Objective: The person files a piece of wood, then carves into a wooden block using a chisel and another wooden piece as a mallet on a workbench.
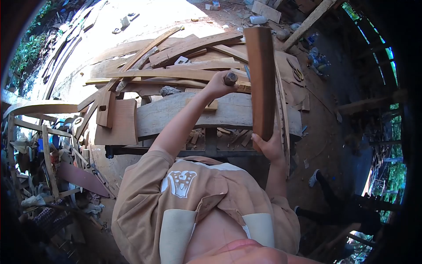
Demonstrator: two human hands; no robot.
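Note:
My left hand (218,85) is closed in a fist around what looks like a chisel (231,78). Only the round butt of its handle shows; the blade is hidden beneath my fist. My right hand (271,148) grips the lower end of a thick brown wooden bar (260,79), which stands raised in front of me, to the right of the chisel. Below my left forearm, a small pale wood block (212,105) lies on a wide, weathered plank (169,115), partly covered by the arm.
Long wood strips (193,50) are heaped beyond the plank. At its left end sit a block with a square hole (104,108) and a flat board (125,121). A wooden frame (46,154) with scraps stands at left. Another person's legs (325,193) show at right.

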